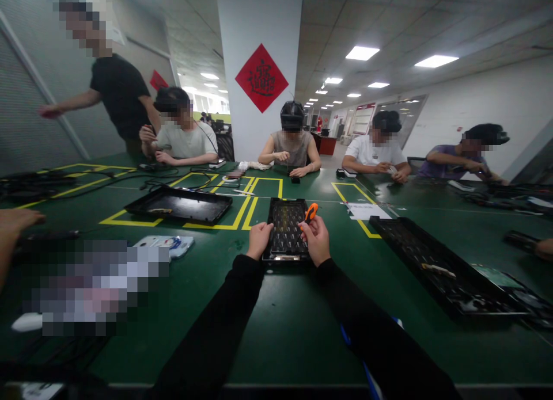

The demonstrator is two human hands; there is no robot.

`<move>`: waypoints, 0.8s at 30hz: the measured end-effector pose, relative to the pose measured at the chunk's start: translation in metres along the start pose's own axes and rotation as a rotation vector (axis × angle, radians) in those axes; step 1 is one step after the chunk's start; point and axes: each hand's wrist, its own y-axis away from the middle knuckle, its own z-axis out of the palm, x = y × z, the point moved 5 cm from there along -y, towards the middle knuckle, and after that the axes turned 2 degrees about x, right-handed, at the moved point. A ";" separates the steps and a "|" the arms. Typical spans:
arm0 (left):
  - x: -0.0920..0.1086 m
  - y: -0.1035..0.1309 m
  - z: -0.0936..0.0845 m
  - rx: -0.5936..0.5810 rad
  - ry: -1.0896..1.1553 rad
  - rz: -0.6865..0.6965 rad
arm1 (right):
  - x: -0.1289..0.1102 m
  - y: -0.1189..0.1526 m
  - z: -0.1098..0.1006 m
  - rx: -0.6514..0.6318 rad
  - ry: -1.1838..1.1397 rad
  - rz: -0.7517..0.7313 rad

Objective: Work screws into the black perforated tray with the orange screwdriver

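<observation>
A black plastic casing [286, 223] lies in front of me on the green table, its inside dotted with several small raised shapes. A silvery metal part [287, 258] shows at its near edge. My left hand [259, 240] grips the casing's left side, with the thumb on the rim. At the right side, my right hand [318, 242] is closed around a screwdriver with an orange and black handle [311, 212]. The handle sticks up past my fingers, and the shaft points down into the casing; whether its tip touches anything is too small to tell.
Another black tray [181, 207] lies at the left, and a long one [432, 267] at the right. A phone-like object [179, 246], paper sheet [367, 210] and cables [47, 184] are on the table [276, 336]. Co-workers sit opposite; other people's hands show at both sides.
</observation>
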 end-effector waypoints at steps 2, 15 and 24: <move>0.000 0.000 0.000 0.000 0.003 -0.001 | 0.000 0.000 0.000 0.001 0.003 -0.002; -0.004 -0.002 0.002 -0.007 -0.038 0.020 | 0.000 0.000 0.001 -0.018 -0.001 -0.014; 0.025 0.006 -0.006 0.011 -0.307 0.146 | 0.001 -0.001 0.002 -0.031 -0.026 -0.028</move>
